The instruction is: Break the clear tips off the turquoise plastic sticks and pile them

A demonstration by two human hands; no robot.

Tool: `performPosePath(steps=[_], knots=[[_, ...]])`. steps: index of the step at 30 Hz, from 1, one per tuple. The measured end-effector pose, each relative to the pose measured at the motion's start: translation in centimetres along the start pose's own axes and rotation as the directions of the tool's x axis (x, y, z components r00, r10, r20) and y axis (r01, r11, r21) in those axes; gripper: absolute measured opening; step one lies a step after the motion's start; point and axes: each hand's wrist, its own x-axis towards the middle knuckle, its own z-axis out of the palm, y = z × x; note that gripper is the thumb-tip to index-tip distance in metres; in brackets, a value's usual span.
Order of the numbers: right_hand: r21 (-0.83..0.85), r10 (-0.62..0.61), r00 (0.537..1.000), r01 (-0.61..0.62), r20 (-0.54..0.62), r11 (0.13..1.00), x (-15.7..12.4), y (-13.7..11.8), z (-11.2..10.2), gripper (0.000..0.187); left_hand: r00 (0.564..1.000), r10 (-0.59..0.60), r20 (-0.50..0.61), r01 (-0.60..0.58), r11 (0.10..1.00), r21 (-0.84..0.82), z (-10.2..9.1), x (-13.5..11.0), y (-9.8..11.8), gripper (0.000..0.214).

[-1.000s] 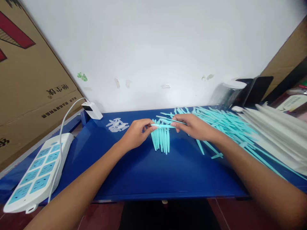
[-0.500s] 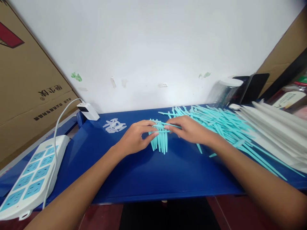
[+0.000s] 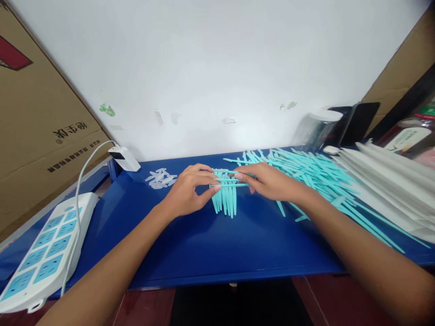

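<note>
Between my two hands several thin turquoise plastic sticks (image 3: 231,184) lie crosswise over a row of similar sticks (image 3: 228,203) set side by side on the blue table. My left hand (image 3: 190,188) is closed, its fingertips and thumb on the left ends of the crosswise sticks. At their right ends, my right hand (image 3: 265,180) pinches with thumb and fingers. Both hands partly hide the row's upper end. A large loose heap of turquoise sticks (image 3: 312,176) spreads to the right, behind my right hand and forearm.
Left of my hands is a small pile of translucent white pieces (image 3: 160,178). A power strip (image 3: 47,249), a white plugged device (image 3: 125,158) and a cardboard box (image 3: 50,113) stand farther left. White envelopes (image 3: 390,185) and a clear lidded jar (image 3: 317,131) are at right.
My left hand has shifted slightly left and up. The crosswise sticks now lie more spread apart across the row, while my right hand has barely moved.
</note>
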Motion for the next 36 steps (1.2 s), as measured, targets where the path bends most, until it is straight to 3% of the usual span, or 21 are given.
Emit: performPosePath(steps=[6,15,19,25,30,36], knots=[[0.016,0.013,0.999,-0.014,0.034,1.000,0.1,0.1,0.5,0.041,0.999,0.031,0.026,-0.031,0.999,0.008,0.3,0.0,0.5,0.015],[-0.053,0.040,0.978,-0.052,-0.205,0.997,0.2,0.1,0.0,0.042,0.999,-0.036,0.008,0.036,0.999,-0.019,0.0,-0.1,0.3,0.014],[-0.128,-0.033,0.984,0.011,-0.174,0.992,0.3,0.6,-0.1,0.047,1.000,-0.022,0.003,0.022,0.999,-0.028,0.0,0.0,0.4,0.014],[-0.181,-0.160,0.980,0.137,-0.121,0.974,0.2,1.3,0.1,0.033,1.000,0.023,0.005,-0.023,0.999,-0.026,0.2,-0.1,0.5,0.013],[-0.136,-0.194,0.972,0.176,-0.130,0.975,0.2,0.8,0.7,0.023,0.998,0.057,0.021,-0.055,0.996,-0.073,0.5,0.0,1.1,0.014],[-0.031,-0.128,0.982,0.125,-0.141,0.992,0.0,0.0,1.0,0.015,0.999,0.050,0.017,-0.048,0.993,-0.107,0.6,0.1,1.4,0.014]])
